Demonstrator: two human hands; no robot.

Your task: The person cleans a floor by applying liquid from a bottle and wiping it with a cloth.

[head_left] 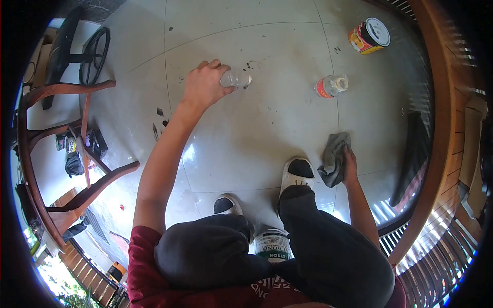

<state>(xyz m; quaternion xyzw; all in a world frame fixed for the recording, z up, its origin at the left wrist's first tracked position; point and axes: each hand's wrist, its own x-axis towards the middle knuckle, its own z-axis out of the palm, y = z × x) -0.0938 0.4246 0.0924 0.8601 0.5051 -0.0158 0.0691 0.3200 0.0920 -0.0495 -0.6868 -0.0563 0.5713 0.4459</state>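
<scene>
Two holds: left grip round bottle, likely light, thin-walled, slick; best taken mid-body. Right grip on rag, looks soft, limp; bunch anywhere.

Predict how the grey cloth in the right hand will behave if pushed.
The grey cloth will likely flop and bunch rather than act stiff, given its soft creases by the right hand. Its uneven, crumpled shape suggests it won't roll.
</scene>
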